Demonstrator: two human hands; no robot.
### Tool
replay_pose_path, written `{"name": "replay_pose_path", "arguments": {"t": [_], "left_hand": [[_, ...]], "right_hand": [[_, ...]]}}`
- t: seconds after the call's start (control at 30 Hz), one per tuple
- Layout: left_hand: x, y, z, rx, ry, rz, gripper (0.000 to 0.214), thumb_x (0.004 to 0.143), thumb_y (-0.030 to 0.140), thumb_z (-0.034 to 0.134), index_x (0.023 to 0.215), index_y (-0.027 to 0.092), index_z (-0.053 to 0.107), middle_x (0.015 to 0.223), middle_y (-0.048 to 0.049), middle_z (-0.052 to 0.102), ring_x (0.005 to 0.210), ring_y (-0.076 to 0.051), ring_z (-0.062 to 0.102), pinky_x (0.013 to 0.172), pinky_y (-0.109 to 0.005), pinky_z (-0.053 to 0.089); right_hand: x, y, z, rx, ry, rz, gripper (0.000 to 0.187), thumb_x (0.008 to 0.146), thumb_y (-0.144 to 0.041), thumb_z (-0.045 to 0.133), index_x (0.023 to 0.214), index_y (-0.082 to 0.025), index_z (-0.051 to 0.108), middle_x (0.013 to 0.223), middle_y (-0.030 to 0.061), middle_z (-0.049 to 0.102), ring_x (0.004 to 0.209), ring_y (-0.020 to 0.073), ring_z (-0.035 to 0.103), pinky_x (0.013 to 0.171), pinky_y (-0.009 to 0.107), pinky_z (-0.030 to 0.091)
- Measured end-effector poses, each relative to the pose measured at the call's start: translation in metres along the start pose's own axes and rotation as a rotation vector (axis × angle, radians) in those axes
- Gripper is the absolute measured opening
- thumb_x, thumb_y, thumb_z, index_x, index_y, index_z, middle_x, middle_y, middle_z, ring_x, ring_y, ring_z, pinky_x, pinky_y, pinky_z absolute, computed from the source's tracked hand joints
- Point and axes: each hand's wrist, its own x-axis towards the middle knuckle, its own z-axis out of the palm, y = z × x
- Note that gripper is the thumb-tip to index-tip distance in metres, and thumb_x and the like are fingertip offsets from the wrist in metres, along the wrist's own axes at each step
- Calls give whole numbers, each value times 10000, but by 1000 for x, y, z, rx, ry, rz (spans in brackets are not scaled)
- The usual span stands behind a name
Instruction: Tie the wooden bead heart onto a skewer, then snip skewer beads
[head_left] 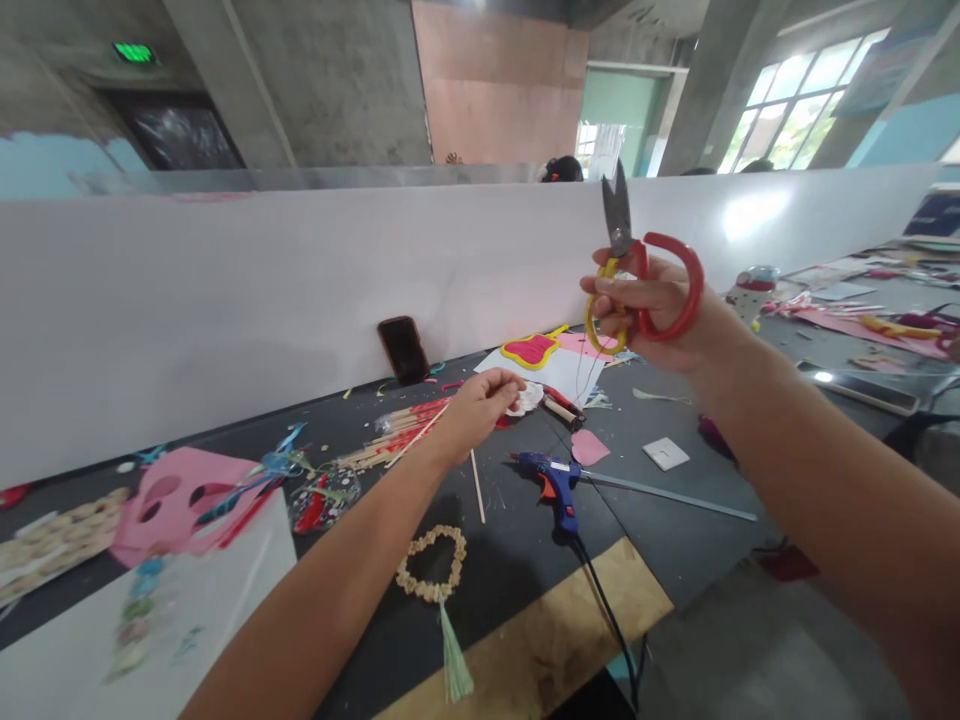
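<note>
My right hand (654, 308) is raised above the table and gripped round the red and yellow handles of a pair of scissors (628, 262), blades pointing up and slightly apart. Lower and to the left, my left hand (480, 402) is closed in a pinch over a bundle of thin wooden sticks (390, 440). One stick (417, 437) seems to lie in its fingers. A heart-shaped ring of beads with a pale green tassel (433, 570) lies near the front edge. A blue glue gun (556, 482) lies between my arms.
A white partition (225, 300) runs along the back of the dark table (675, 540), with a phone (403, 349) leaning on it. Pink foam shapes (176, 500), a yellow-rimmed pink cutout (532, 350), white paper (150, 620) and scraps lie about. A person's head (562, 168) shows behind the partition.
</note>
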Motion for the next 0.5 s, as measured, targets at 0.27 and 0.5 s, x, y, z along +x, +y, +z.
{"name": "replay_pose_path", "arguments": {"t": [0.27, 0.5], "left_hand": [[10, 32, 29, -144, -159, 199, 368, 750, 351, 652, 1050, 149, 586, 1007, -95, 627, 921, -174, 565, 785, -287, 440], [4, 7, 7, 22, 74, 78, 266, 791, 411, 576, 833, 162, 660, 616, 27, 551, 563, -94, 470, 555, -225, 359]], "right_hand": [[-12, 5, 24, -98, -204, -53, 424, 651, -146, 726, 1010, -207, 509, 777, -7, 563, 680, 100, 569, 467, 166, 408], [-11, -3, 13, -65, -136, 17, 414, 663, -132, 741, 1003, -200, 515, 831, 26, 549, 615, 75, 513, 395, 175, 260]]}}
